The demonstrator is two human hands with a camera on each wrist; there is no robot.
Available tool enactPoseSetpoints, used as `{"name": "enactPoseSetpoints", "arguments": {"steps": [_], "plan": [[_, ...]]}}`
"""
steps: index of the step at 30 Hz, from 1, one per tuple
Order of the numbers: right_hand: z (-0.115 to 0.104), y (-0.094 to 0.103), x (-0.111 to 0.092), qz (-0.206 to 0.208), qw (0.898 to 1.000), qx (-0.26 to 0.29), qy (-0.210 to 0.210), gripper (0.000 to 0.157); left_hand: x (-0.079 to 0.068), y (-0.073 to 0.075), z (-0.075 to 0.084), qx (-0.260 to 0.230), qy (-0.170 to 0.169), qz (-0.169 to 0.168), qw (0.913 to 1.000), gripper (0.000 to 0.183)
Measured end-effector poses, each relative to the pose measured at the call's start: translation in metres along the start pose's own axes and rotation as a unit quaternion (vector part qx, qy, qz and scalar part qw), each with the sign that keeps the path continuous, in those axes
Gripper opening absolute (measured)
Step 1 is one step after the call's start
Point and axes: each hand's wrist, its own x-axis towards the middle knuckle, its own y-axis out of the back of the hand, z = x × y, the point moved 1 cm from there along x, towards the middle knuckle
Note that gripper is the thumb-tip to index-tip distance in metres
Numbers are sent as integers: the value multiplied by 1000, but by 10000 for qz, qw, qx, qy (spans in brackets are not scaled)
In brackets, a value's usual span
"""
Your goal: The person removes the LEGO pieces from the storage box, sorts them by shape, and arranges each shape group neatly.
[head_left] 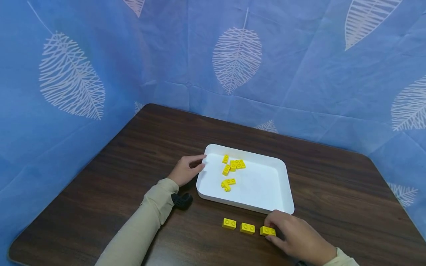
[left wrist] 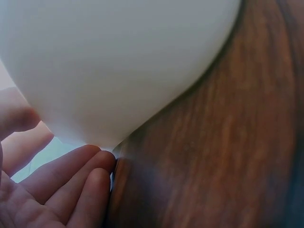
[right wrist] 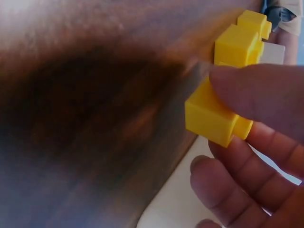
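Observation:
My right hand (head_left: 296,234) pinches a yellow toy brick (head_left: 267,231) between thumb and fingers, just in front of the tray. In the right wrist view the thumb (right wrist: 256,92) lies across one side of this brick (right wrist: 209,118), with fingers on the other side. To its left two more yellow bricks stand in a row, a middle brick (head_left: 247,228) and a left brick (head_left: 229,223). My left hand (head_left: 186,170) touches the left side of the white tray (head_left: 283,184) with its fingertips. In the left wrist view, fairly straight fingers (left wrist: 71,175) meet the tray wall (left wrist: 118,71).
Inside the tray, towards its left, lie several yellow bricks (head_left: 233,165), with a small group (head_left: 227,184) nearer the front. The dark wooden table (head_left: 139,147) carries everything. A blue cloth with white leaf prints (head_left: 186,55) hangs behind and at the sides.

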Motion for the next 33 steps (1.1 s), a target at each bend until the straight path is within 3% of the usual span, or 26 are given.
{"name": "enactPoseSetpoints", "arguments": {"steps": [14, 21, 27, 33], "plan": [[-3, -2, 4, -471, 9986, -31, -223, 23, 1, 1, 0, -47, 93, 13, 9999, 39], [-3, 12, 2, 39, 9999, -140, -30, 25, 2, 2, 1, -88, 7, -1, 10000, 39], [3, 32, 10, 617, 9972, 4, 426, 24, 2, 1, 1, -41, 1, 15, 10000, 39], [10, 53, 34, 597, 9979, -55, 252, 23, 0, 1, 0, -10, -33, 13, 10000, 39]]}}
